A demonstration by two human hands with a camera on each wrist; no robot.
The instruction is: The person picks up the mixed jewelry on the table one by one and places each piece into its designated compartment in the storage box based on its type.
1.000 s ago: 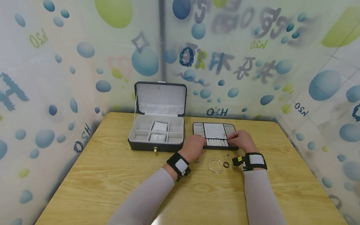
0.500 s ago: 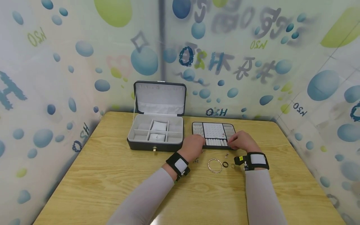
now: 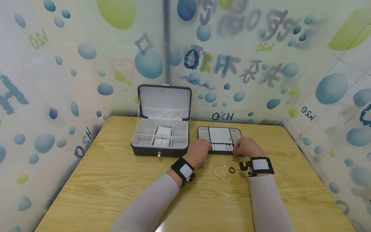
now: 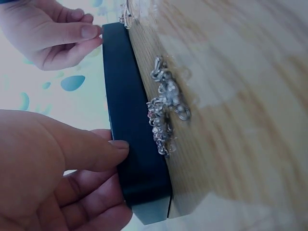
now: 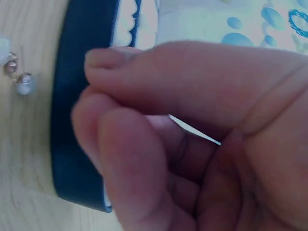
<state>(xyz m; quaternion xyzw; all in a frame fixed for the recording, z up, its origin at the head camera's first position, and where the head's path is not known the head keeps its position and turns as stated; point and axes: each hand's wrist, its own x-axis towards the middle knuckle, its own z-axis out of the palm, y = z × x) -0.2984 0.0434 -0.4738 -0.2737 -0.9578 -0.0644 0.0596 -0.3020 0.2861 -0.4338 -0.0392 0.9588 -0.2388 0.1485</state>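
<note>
In the head view my left hand (image 3: 198,151) is at the front left corner of the flat jewelry tray (image 3: 222,152). The left wrist view shows its thumb against the tray's dark side (image 4: 126,106), fingers curled at the edge, gripping it. My right hand (image 3: 248,146) is by the tray's front right corner. In the right wrist view its thumb and index tips come together over the dark rim, with nothing visible between them. An earring with a pearly bead (image 5: 24,84) lies beside that rim. A small earring (image 3: 230,139) shows on the tray's white board.
An open jewelry box (image 3: 160,151) with small cushions in its compartments stands left of the tray. Before the tray lie a bangle (image 3: 221,171), a black ring (image 3: 232,169) and a thin ring (image 3: 239,171). Silvery jewelry pieces (image 4: 166,98) lie near my left hand.
My right hand has moved down from beside the white board to the tray's front edge, then slightly left. My left hand has stayed at the tray's front left corner.
</note>
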